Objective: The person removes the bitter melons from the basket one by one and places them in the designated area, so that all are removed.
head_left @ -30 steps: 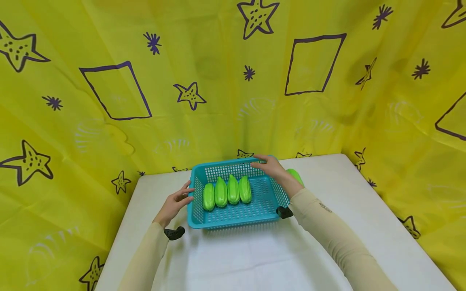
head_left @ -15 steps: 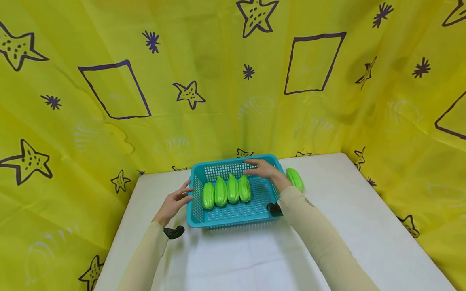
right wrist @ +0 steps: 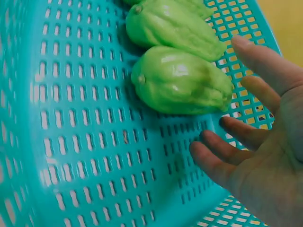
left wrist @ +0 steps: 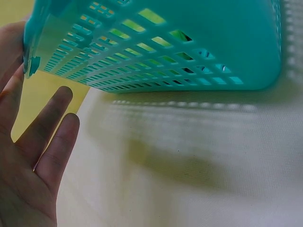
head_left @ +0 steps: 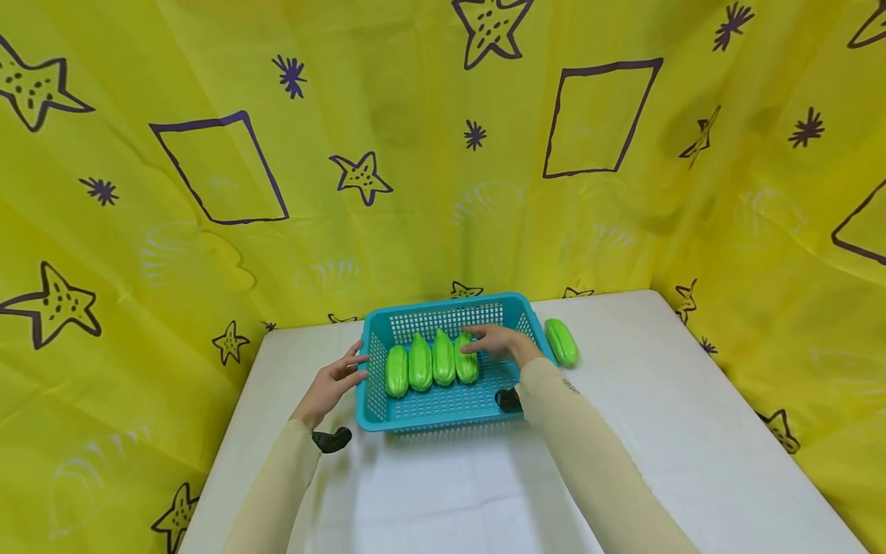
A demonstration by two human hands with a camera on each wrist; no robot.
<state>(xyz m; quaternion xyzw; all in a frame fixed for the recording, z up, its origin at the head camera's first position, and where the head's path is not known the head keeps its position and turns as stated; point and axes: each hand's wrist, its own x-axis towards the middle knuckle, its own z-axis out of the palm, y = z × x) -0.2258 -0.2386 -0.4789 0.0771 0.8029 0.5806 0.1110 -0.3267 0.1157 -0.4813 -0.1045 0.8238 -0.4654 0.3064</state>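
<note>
A turquoise plastic basket (head_left: 443, 423) with slotted walls stands on the white table. In its left part lie several green, ridged, gourd-like vegetables side by side. My right hand (head_left: 494, 342) reaches into the basket over the rightmost green gourd (head_left: 466, 369). In the right wrist view my right hand (right wrist: 255, 137) has its fingers spread around the narrow end of that gourd (right wrist: 182, 82), with a gap showing between. My left hand (head_left: 332, 388) rests with extended fingers at the basket's left rim. The left wrist view shows its lower fingers (left wrist: 59, 151) straight and free of the wall.
Another green gourd (head_left: 561, 342) lies on the table just right of the basket. A yellow curtain (head_left: 415, 254) with star drawings hangs behind and along both sides of the white table (head_left: 692, 431). The basket's right part shows bare slotted floor.
My right hand has moved left and nearer, from above the basket's back right rim to the rightmost gourd inside. The gourd outside has come into fuller view. My left hand stays put.
</note>
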